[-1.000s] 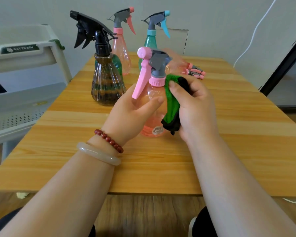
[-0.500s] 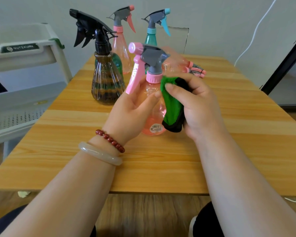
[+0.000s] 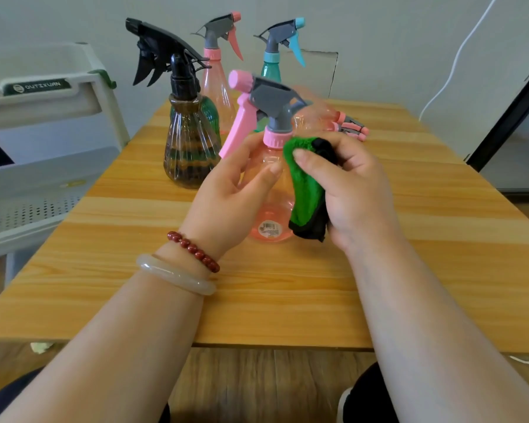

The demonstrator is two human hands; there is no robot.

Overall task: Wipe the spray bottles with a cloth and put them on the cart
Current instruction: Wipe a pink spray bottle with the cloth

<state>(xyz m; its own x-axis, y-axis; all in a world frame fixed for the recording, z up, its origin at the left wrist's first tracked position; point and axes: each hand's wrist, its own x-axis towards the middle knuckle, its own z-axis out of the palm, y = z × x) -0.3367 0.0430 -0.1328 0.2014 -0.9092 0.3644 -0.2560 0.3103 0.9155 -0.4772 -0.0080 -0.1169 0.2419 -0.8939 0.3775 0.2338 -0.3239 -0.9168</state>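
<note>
Wiping is in hand: the left hand [image 3: 229,190] closes its grip round the clear pink plastic spray bottle [image 3: 269,209] over the wooden surface [image 3: 287,288], the right hand [image 3: 358,190] pinches a folded green cloth [image 3: 306,184] against its shoulder; next, likely, carrying it left to the white cart [image 3: 43,166]

At least five spray bottles [image 3: 269,203], one green cloth [image 3: 306,184], one cart [image 3: 43,96], two bracelets [image 3: 174,274].

One head-worn wide view, forward and down; close above the table [image 3: 287,315]
</note>
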